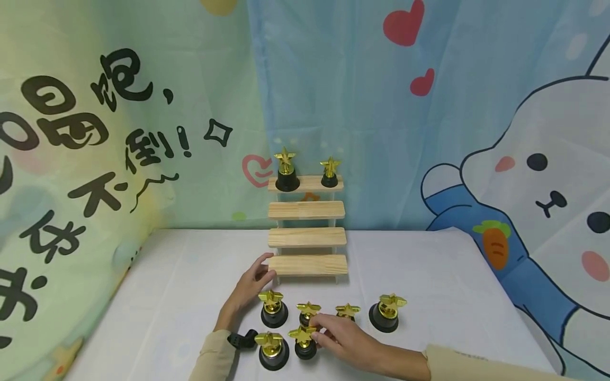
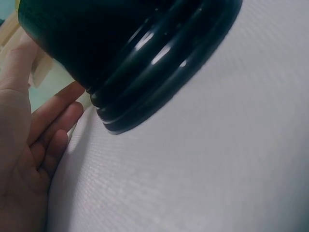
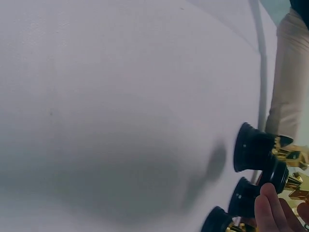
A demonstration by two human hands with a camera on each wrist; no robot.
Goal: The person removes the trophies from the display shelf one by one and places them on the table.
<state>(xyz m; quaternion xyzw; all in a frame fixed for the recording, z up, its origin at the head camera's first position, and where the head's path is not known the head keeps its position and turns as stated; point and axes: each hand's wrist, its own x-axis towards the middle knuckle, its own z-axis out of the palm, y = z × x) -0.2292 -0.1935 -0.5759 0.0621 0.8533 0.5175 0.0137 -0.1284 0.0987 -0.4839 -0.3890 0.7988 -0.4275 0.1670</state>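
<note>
My left hand (image 1: 251, 283) is at the left end of a wooden step rack (image 1: 308, 265), thumb and fingertips touching its lowest board. Close by that wrist, a black trophy base (image 2: 159, 63) fills the top of the left wrist view. The right hand (image 1: 350, 341) pinches a small gold star trophy (image 1: 305, 348) with a black round base, in the front row. In the right wrist view its fingers (image 3: 270, 212) lie against a black base (image 3: 274, 175); whether that base is off the cloth I cannot tell.
Other star trophies stand on the white cloth: two at left (image 1: 274, 317) (image 1: 274, 361), two small ones (image 1: 308, 308) (image 1: 348, 309) behind the right hand, and a larger one (image 1: 383, 321) at right. A tall trophy (image 1: 287, 182) and a shorter one (image 1: 330, 180) occupy the top board.
</note>
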